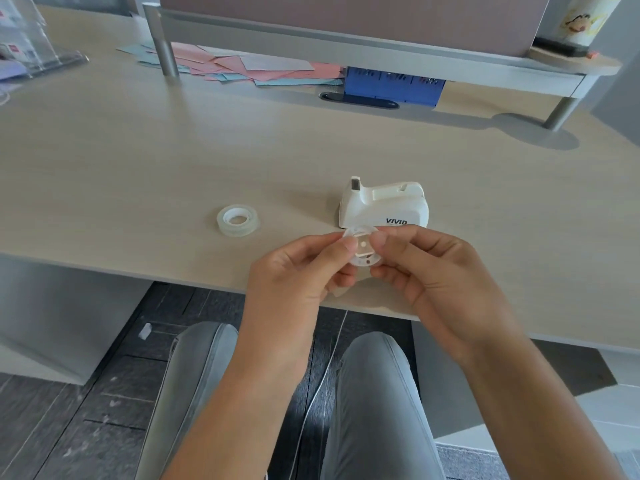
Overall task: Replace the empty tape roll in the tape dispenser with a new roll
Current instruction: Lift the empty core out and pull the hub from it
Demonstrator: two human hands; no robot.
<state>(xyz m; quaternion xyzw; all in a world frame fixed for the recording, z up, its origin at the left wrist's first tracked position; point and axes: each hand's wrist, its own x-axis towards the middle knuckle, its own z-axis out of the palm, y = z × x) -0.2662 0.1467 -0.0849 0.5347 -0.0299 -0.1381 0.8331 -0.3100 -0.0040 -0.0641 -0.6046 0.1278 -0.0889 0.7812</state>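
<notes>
A white tape dispenser (384, 206) marked VIVID stands on the light wooden desk (138, 168), its cutter toward the left. Just in front of it, both hands hold a small round white spool (362, 249) above the desk's near edge. My left hand (298, 271) pinches the spool's left side with thumb and fingers. My right hand (433, 271) pinches its right side. Whether an empty core sits on the spool is too small to tell. A full roll of clear tape (238, 220) lies flat on the desk to the left, apart from both hands.
Pink and blue paper sheets (249, 65) lie at the back under a raised shelf on metal legs (162, 39). A blue box (393, 85) stands behind a cable slot (358, 100). A clear acrylic stand (31, 39) is at the far left. My knees are below the desk edge.
</notes>
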